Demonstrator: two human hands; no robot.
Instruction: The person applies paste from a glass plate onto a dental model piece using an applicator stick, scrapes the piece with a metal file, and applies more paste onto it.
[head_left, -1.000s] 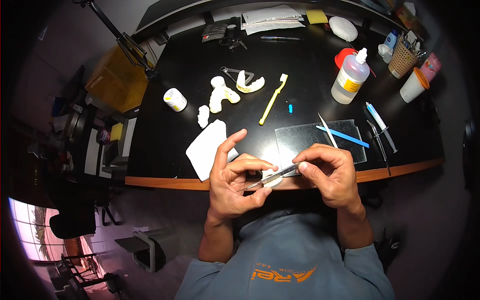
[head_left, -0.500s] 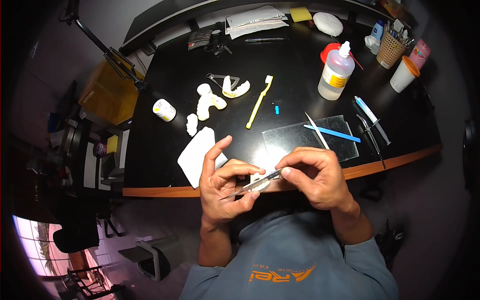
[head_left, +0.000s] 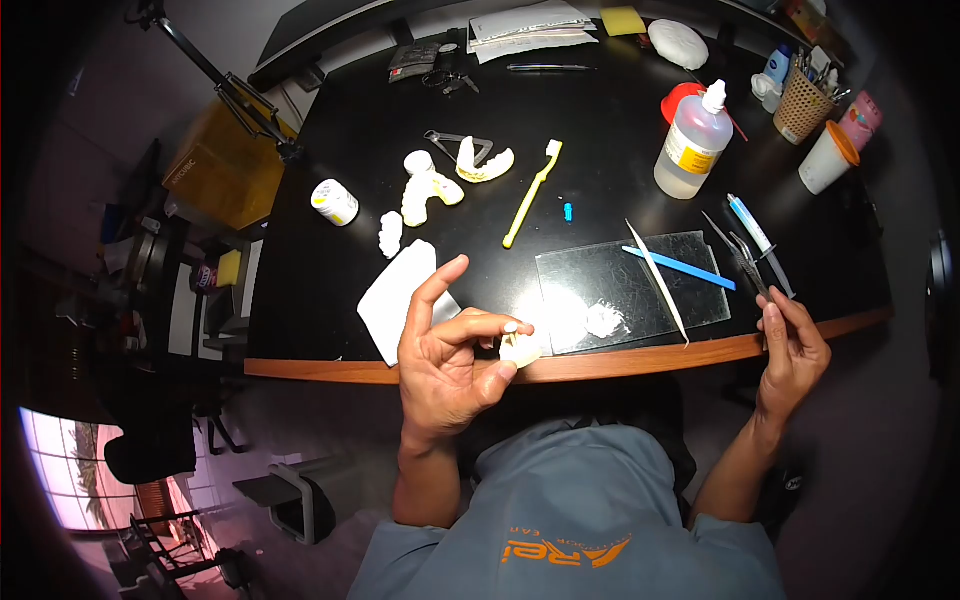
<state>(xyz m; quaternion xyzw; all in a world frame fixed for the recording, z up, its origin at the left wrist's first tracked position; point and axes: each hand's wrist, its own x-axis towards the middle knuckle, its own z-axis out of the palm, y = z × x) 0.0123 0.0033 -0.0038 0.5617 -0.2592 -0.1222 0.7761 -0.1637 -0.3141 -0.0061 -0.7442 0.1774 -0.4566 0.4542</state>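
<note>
Our left hand (head_left: 440, 375) has its grip nearly closed, thumb below & a fingertip above, w/ a small pale dental piece (head_left: 519, 351) pinched btwn them. Another finger is lifted clear, prob. so it doesn't block our view. The edge-on pinch likely leaves more of the piece's surface showing. We've got it up by the counter (head_left: 350, 290) front edge, prob. b/c it's close to our eyes there & in good light.

Our right hand (head_left: 792, 350) is at the near end of the slim metal tools (head_left: 748, 265), fingers close together; can't tell if that grip has hold of one or just touches. Handle ends face us, which prob. makes for a quick pickup.

Just R of the left grip: glass slab (head_left: 575, 275), w/ a white patch (head_left: 604, 320) on it (material or glare, can't tell). Blue stick (head_left: 695, 271) & white pointed tool (head_left: 655, 275) lie crossed over the slab, prob. kept handy btwn both grips. Syringe (head_left: 752, 228) is just beyond the right grip, beside the metal tools. White sheet (head_left: 395, 300) is L of the left grip, dental models (head_left: 432, 193) farther out past it, maybe for ref.
</note>
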